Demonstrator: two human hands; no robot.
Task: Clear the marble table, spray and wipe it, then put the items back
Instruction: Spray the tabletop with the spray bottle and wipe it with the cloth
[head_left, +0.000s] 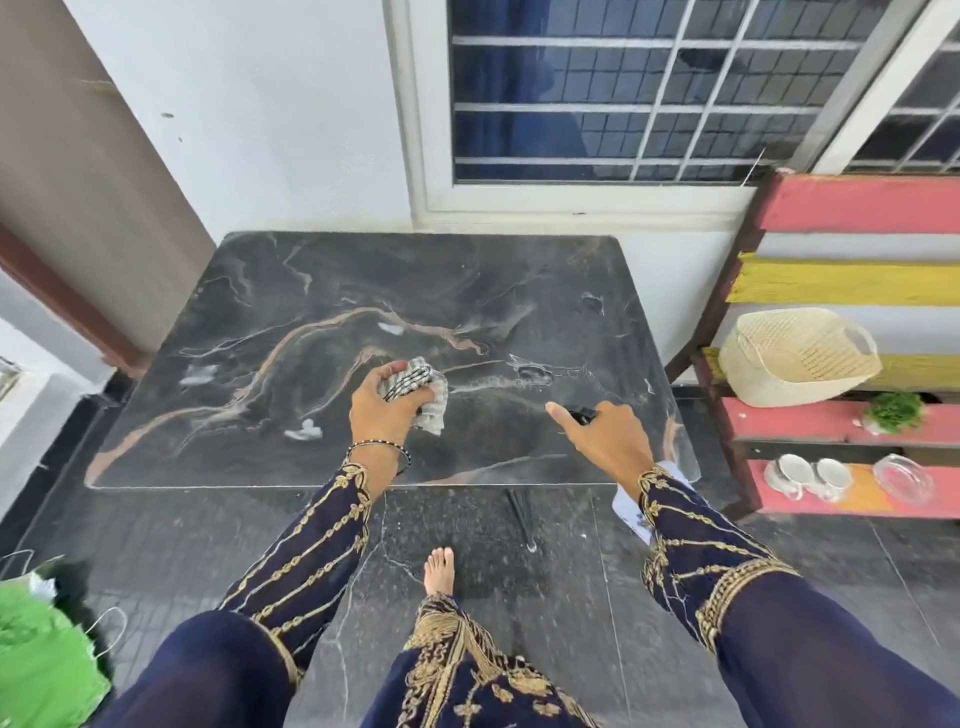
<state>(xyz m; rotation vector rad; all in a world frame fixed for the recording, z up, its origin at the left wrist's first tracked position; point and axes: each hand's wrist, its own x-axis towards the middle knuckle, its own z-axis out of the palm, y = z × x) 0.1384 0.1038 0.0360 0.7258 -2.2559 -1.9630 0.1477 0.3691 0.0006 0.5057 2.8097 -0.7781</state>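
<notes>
The dark marble table (311, 291) stands against the wall with white foam blobs and wet spray streaks on its top. My left hand (382, 402) is over the table's middle, shut on a bunched checked cloth (421, 389). My right hand (605, 434) is over the near right part of the table, gripping a spray bottle (581, 414). Only the bottle's black nozzle shows past the fingers, and a bit of its white body shows below my wrist.
A pink and yellow slatted shelf (852, 205) stands to the right. It holds a woven basket (800, 356), a small green plant (893, 410), white cups (813, 475) and a glass dish (904, 478). A green bag (36, 649) lies on the floor at the left.
</notes>
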